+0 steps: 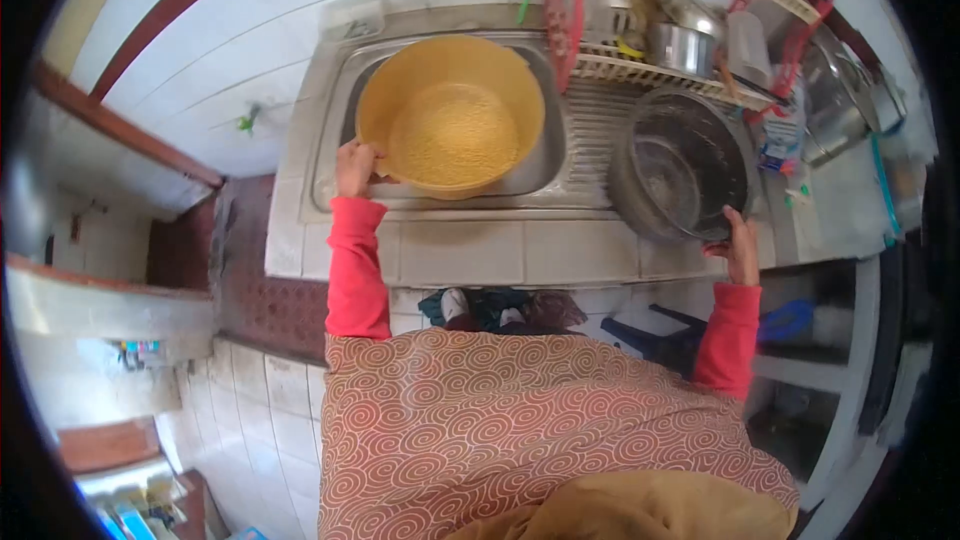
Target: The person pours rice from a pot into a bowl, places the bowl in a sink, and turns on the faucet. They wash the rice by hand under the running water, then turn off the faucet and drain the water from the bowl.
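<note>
A large yellow plastic basin (450,184) stands in the steel sink (321,155), with something grainy or bubbly at its bottom that I cannot make out for certain. My left hand (356,168) is closed on the near left side of this basin, its fingers partly hidden by the wall. To the right, a dark grey basin (645,202) sits tilted on the ribbed drainboard, and it looks wet inside. Its near right rim is in the grip of my right hand (738,248). Both hands are far apart, one on each basin.
Behind the drainboard, a dish rack (655,78) with red side frames holds a metal pot (684,48) and other kitchenware. More metal pots (835,100) stand at the far right. The tiled counter edge (462,252) runs in front of me.
</note>
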Tool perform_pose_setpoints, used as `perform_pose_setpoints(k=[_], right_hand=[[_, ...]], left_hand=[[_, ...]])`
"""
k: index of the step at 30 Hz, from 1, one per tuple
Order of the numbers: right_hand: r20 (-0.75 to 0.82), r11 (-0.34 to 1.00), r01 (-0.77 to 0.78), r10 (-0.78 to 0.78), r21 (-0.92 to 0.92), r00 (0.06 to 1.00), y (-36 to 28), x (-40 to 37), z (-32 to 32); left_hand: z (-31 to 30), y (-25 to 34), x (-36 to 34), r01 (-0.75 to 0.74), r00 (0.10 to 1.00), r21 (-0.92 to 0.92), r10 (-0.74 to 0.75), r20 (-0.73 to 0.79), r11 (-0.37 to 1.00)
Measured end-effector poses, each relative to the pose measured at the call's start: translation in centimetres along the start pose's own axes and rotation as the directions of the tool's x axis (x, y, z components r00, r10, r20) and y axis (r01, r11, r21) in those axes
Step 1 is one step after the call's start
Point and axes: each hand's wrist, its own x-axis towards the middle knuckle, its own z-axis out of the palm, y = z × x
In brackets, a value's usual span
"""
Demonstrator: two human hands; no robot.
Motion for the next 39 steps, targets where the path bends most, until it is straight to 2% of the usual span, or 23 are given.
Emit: perform_pose_setpoints(k=[1, 2, 4, 6, 8, 9, 11, 15, 17, 20, 21, 22, 24, 25, 27, 28, 29, 31, 33, 35, 37, 39], right_hand=[[-0.054, 1.000, 0.013, -0.015, -0.024, 0.998, 0.3, -0.1, 0.1], [-0.106, 0.999, 0.021, -0.026, -0.050, 0.994, 0.4, -0.1, 0.1], [-0.081, 0.999, -0.027, 0.025, -0.025, 0.996, -0.2, -0.7, 0.0], [-0.037, 1.000, -0.014, 0.014, -0.014, 0.999, -1.1, -1.3, 0.8], [-0.148, 0.998, 0.051, -0.046, 0.036, 0.988, -0.3, -1.2, 0.8], [-0.191, 0.994, 0.096, -0.083, 0.057, 0.978, -0.1, -0.9, 0.8], [-0.197, 0.992, 0.075, -0.054, 0.100, 0.979, 0.5, -0.7, 0.8], [-0.034, 0.997, 0.037, -0.035, 0.062, 0.999, -2.3, -3.8, 2.9], [0.065, 0.998, 0.001, -0.005, 0.058, 0.998, -3.1, -3.9, 3.9], [0.057, 0.991, 0.114, -0.118, 0.074, 0.991, -5.7, -5.3, 9.0], [-0.035, 0.982, 0.190, -0.190, 0.017, 0.981, -5.5, -5.1, 10.3], [-0.007, 0.979, 0.206, -0.206, 0.009, 0.979, -5.4, -4.8, 11.6], [0.052, 0.972, 0.236, -0.236, 0.000, 0.970, -5.7, -4.2, 14.5], [0.090, 0.980, 0.200, -0.197, -0.022, 0.976, -6.5, -4.4, 16.5], [0.160, 0.990, 0.121, -0.109, -0.067, 0.981, -8.5, -5.0, 20.5], [0.194, 0.990, 0.128, -0.115, -0.057, 0.974, -8.6, -4.4, 21.9], [0.227, 0.989, 0.138, -0.124, -0.046, 0.966, -8.3, -3.3, 23.3], [0.271, 0.989, 0.142, -0.129, -0.030, 0.954, -8.4, -1.6, 25.9], [0.308, 0.991, 0.127, -0.111, -0.032, 0.945, -8.8, -0.6, 28.5], [0.379, 0.987, 0.155, -0.133, -0.028, 0.916, -9.6, 0.0, 30.6], [0.424, 0.982, 0.187, -0.155, -0.036, 0.893, -10.0, 0.4, 32.5], [0.442, 0.974, 0.220, -0.174, -0.054, 0.880, -10.3, 0.7, 34.2]], left_hand=[[0.5, 0.0, 0.6, 0.016, 1.000, 0.031, -0.015, -0.024, 0.999], [0.7, -0.3, 1.3, 0.011, 1.000, -0.012, -0.011, 0.020, 1.000], [0.3, -1.4, 2.6, 0.007, 0.997, -0.090, 0.000, 0.080, 0.996], [0.7, -2.1, 4.0, 0.031, 0.999, -0.047, -0.030, 0.012, 0.998], [1.4, -2.5, 4.6, 0.023, 0.998, -0.003, -0.023, -0.053, 1.000], [1.5, -3.4, 5.2, 0.007, 0.997, -0.054, -0.011, -0.073, 0.999], [1.6, -4.5, 6.0, 0.049, 0.992, -0.045, -0.054, -0.111, 0.998], [2.4, -5.7, 7.2, 0.108, 0.984, 0.021, -0.103, -0.147, 0.994], [3.0, -6.4, 7.6, 0.116, 0.981, -0.061, -0.124, -0.147, 0.991], [2.8, -10.8, 11.2, 0.131, 0.981, -0.118, -0.145, -0.127, 0.984], [3.1, -12.1, 12.1, 0.107, 0.982, -0.124, -0.125, -0.142, 0.986], [3.3, -12.3, 12.3, 0.084, 0.982, -0.129, -0.105, -0.157, 0.988], [3.7, -12.2, 12.1, 0.135, 0.978, -0.154, -0.157, -0.136, 0.979], [3.9, -12.2, 12.3, 0.157, 0.976, -0.163, -0.179, -0.125, 0.974], [3.8, -12.8, 13.1, 0.186, 0.982, -0.166, -0.187, 0.007, 0.968], [3.5, -12.2, 12.9, 0.201, 0.979, -0.164, -0.191, 0.075, 0.966], [2.9, -11.6, 12.9, 0.241, 0.968, -0.051, -0.236, 0.090, 0.969], [0.9, -5.1, 10.0, 0.304, 0.939, 0.178, -0.326, 0.108, 0.936], [-0.4, 0.4, 7.2, 0.180, 0.939, 0.163, -0.219, 0.264, 0.970], [-0.8, 3.6, 5.7, 0.124, 0.920, 0.062, -0.138, 0.366, 0.990], [-0.7, 5.1, 5.1, 0.138, 0.905, -0.106, -0.082, 0.417, 0.985], [0.4, 3.9, 7.3, 0.231, 0.854, -0.087, -0.159, 0.495, 0.969]])
